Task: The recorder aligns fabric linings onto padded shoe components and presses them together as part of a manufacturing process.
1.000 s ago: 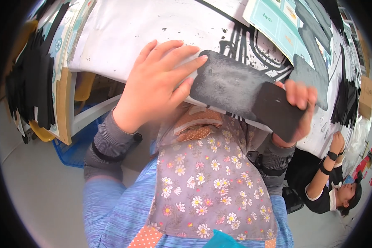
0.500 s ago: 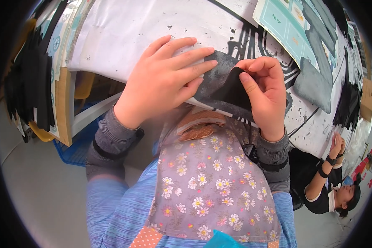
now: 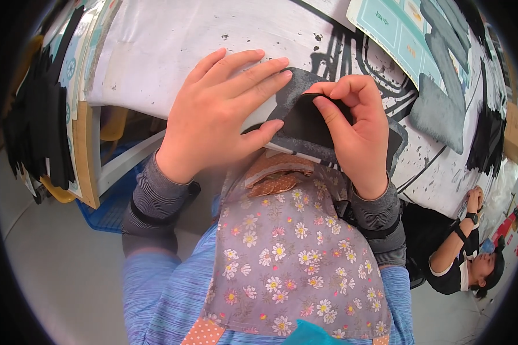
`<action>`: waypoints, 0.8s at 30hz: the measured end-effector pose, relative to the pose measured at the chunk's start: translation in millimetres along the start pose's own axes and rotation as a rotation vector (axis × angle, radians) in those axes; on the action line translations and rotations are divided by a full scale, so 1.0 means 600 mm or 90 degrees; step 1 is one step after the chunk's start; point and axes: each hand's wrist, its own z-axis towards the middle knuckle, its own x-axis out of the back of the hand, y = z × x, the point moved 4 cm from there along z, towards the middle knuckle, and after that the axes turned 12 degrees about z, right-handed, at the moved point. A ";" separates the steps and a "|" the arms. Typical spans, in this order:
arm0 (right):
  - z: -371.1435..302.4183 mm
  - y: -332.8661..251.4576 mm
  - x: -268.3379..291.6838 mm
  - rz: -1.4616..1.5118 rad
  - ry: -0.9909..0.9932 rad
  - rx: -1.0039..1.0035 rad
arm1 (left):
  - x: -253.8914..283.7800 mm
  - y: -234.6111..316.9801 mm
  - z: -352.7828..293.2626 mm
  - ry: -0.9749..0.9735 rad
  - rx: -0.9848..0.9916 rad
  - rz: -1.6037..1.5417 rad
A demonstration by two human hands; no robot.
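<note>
My left hand [image 3: 210, 118] lies with its fingers spread over the white table covering, its thumb tip at the left edge of a dark grey, worn flat panel [image 3: 297, 81] with rounded corners. On that panel rests a piece of black cloth [image 3: 308, 122]. My right hand [image 3: 360, 129] pinches the cloth's upper edge between thumb and forefinger, lifting it a little. The other fingers of that hand are curled. Part of the cloth and panel is hidden under my right hand.
Paint-marked white sheeting [image 3: 155, 52] covers the table. Grey pads [image 3: 440, 118] and a teal printed board [image 3: 385, 26] lie at the right. Black strips [image 3: 486, 135] are stacked beyond, more [image 3: 43, 126] hang at the left. Another person [image 3: 454, 253] sits at the right.
My right hand has moved left with the cloth's pinched edge, and the cloth now spreads further across the panel. My left hand has shifted slightly left, fingers still spread.
</note>
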 end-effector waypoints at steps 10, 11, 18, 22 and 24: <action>0.005 0.000 -0.006 -0.069 0.021 0.037 | 0.002 -0.001 0.000 -0.004 -0.001 -0.010; 0.006 -0.001 -0.006 -0.079 0.023 0.043 | 0.002 -0.001 0.000 -0.005 -0.001 -0.012; 0.007 -0.001 -0.009 -0.266 0.005 0.108 | 0.005 -0.006 0.002 -0.030 -0.013 -0.011; 0.002 -0.023 -0.023 -0.439 0.001 0.260 | 0.005 -0.007 0.000 -0.032 -0.013 -0.014; -0.008 -0.020 -0.030 -0.476 0.005 0.272 | 0.005 -0.007 0.000 -0.031 -0.013 -0.014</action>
